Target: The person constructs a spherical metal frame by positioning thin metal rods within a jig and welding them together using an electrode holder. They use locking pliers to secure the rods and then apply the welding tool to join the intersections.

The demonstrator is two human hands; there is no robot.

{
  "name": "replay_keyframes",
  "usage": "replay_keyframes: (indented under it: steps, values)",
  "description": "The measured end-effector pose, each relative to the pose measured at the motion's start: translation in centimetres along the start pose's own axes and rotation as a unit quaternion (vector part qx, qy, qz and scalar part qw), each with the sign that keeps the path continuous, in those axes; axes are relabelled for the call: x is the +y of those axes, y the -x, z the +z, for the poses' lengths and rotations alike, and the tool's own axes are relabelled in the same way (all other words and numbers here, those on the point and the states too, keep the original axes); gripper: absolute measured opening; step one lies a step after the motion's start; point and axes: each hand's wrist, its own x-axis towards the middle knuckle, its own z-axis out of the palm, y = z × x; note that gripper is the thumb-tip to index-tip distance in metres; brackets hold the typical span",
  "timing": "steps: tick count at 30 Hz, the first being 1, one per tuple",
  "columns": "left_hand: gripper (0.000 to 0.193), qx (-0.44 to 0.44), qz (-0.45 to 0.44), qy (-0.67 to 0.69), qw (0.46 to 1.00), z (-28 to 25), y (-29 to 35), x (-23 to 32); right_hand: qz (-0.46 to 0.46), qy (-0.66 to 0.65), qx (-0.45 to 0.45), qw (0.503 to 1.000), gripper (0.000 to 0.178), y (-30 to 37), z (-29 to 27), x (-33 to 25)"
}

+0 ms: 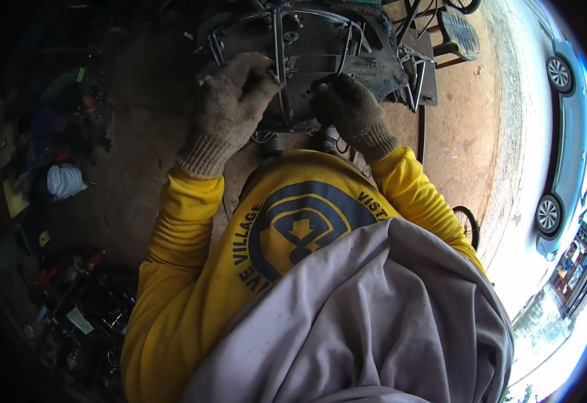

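Observation:
Both my hands wear dirty brown knit work gloves, held over a dark metal worktop (317, 84) with bent metal rods on it. Curled fingers close my left hand (229, 111) beside an upright-looking metal rod (279, 54); a small pale tip shows at its outer side, and I cannot make out what it holds. My right hand (352, 111) is closed too, its fingertips dark against the worktop near the foot of a curved thin rod (342, 54). Whatever lies in its grip is hidden. A small ring like a washer (291, 36) lies on the worktop beyond my hands.
A plastic chair (460, 33) stands at the far right, beside metal parts (414, 64) jutting from the worktop. Dark clutter with a white bundle (65, 181) fills the left. A bicycle wheel (467, 227) is at my right, and a light blue car (569, 148) is parked outside.

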Motion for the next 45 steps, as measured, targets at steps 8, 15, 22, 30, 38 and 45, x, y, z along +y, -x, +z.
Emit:
replay_keyframes:
  steps: [8, 15, 22, 30, 38, 45]
  values:
    - [0.039, -0.022, -0.062, 0.158, 0.985, -0.4, 1.1, -5.4, -0.041, -0.143, 0.007, 0.989, 0.033, 0.4, 0.4, -0.7]
    - [0.029, 0.056, -0.118, 0.293, 0.947, 0.6, 1.1, -4.2, -0.04, -0.101, 0.081, 0.991, 0.031, 0.6, 1.1, -1.3]
    - [0.026, 0.05, -0.154, 0.293, 0.942, 0.2, 1.1, -4.4, -0.049, -0.129, 0.115, 0.984, 0.032, 0.4, 1.3, -0.6]
    - [0.026, 0.056, -0.159, 0.361, 0.917, 0.0, 0.9, -5.4, -0.048, -0.112, 0.15, 0.981, 0.031, 0.6, 2.3, -0.9]
    - [0.046, 0.082, -0.032, -0.116, 0.989, -4.6, 1.3, -7.8, -0.055, -0.158, 0.157, 0.973, 0.031, 0.4, 2.3, -0.7]
    - [0.05, -0.025, 0.114, -0.202, 0.972, -5.7, -0.8, -12.2, -0.125, -0.145, 0.218, 0.957, 0.023, 0.1, 3.6, 0.1]
